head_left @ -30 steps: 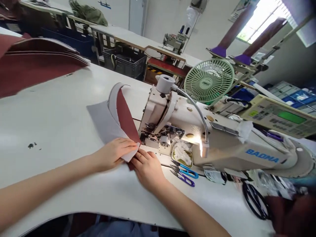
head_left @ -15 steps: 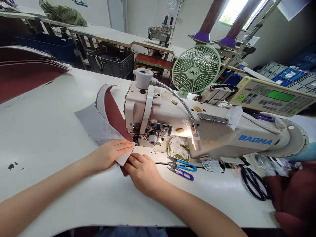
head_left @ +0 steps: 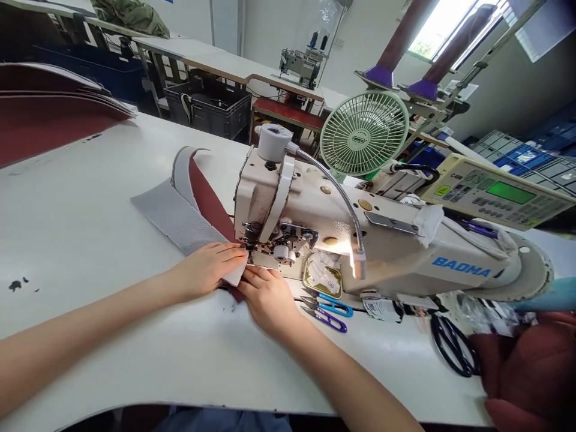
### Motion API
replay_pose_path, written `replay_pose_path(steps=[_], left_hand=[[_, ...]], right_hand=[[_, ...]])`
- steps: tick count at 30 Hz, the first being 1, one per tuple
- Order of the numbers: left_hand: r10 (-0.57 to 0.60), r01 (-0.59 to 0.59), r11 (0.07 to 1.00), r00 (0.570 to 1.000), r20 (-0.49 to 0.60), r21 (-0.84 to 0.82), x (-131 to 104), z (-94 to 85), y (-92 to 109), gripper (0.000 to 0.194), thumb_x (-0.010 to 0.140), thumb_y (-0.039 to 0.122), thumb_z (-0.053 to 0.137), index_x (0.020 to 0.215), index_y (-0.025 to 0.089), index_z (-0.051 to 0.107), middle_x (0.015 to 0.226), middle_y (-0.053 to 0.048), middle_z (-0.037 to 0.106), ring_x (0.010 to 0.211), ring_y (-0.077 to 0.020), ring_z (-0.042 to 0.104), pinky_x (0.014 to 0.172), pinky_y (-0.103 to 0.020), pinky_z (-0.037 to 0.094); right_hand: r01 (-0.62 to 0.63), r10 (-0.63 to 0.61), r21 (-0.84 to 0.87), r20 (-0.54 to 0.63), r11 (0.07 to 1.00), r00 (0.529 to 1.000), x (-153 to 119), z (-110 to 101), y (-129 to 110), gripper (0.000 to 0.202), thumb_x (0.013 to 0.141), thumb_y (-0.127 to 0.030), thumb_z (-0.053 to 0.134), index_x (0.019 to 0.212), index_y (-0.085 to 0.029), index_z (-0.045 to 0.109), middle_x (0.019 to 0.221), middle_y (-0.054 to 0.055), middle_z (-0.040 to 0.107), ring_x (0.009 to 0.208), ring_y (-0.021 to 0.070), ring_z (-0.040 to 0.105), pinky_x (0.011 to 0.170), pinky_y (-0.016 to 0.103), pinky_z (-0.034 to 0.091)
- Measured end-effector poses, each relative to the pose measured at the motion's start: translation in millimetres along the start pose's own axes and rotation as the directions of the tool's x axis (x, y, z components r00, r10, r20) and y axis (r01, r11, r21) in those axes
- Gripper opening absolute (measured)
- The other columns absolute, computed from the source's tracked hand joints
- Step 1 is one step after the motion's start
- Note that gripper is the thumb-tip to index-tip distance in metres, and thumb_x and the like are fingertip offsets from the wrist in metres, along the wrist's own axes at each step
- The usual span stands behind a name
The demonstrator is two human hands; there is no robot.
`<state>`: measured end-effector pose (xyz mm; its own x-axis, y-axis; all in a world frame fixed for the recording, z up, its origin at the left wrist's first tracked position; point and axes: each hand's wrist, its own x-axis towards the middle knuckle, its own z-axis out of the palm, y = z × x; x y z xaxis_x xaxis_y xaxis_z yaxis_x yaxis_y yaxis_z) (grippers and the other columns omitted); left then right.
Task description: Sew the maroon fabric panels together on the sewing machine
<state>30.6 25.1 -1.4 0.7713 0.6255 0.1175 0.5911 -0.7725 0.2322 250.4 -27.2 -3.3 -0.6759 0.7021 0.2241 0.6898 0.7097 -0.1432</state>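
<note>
A curved fabric piece (head_left: pixel 166 216), pale grey and textured on one side, lies under the needle area of the sewing machine (head_left: pixel 270 192). Its maroon layer (head_left: pixel 209 198) shows along the inner curve. My left hand (head_left: pixel 209 270) has its fingers together over the grey layer near the needle, gripping its edge; the thumb is hidden. Close to the presser foot, my right hand (head_left: pixel 270 297) is closed on the near corner of the same piece, where a bit of maroon shows below. Its fingertips are partly covered by the grey flap.
Right of my hands lie blue thread snips (head_left: pixel 335 305), purple thread snips (head_left: pixel 330 320) and a small tin (head_left: pixel 321 276) of white scraps. Black scissors (head_left: pixel 454 347) and maroon fabric (head_left: pixel 535 360) are farther right. Stacked maroon panels (head_left: pixel 54 123) sit far left; a green fan (head_left: pixel 364 135) stands behind.
The piece's near corner has shifted slightly toward the machine, with both hands following. My right fingers lie straighter than before. The whole view has tilted a little.
</note>
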Motion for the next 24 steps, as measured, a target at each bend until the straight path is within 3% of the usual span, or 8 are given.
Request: replay_pose_path(steps=[12,24], left_hand=[[0.031,-0.032,0.999,0.999,-0.038,-0.037,2.7,-1.1,2.7,0.058,0.08,0.005,0.046,0.135,0.019,0.058,0.14,-0.006,0.062,0.132,-0.024,0.054,0.109,-0.037,0.042],[0.016,-0.02,0.996,0.999,-0.043,-0.084,8.6,-2.6,-0.4,0.041,0.088,0.01,0.048,0.126,0.019,0.061,0.123,-0.009,0.066,0.118,-0.0237,0.06,0.104,-0.037,0.046]], right_hand=[[0.027,-0.027,-0.013,-0.027,1.0,0.999,-3.9,0.4,-0.5,0.027,0.097,-0.018,0.053,0.12,-0.021,0.069,0.13,0.008,0.069,0.123,0.0215,0.057,0.089,0.035,0.048],[-0.004,0.002,-0.058,-0.047,0.998,0.999,-2.2,6.2,0.4,0.026,0.101,-0.019,0.052,0.121,-0.02,0.068,0.13,0.009,0.069,0.124,0.0213,0.055,0.089,0.034,0.048]])
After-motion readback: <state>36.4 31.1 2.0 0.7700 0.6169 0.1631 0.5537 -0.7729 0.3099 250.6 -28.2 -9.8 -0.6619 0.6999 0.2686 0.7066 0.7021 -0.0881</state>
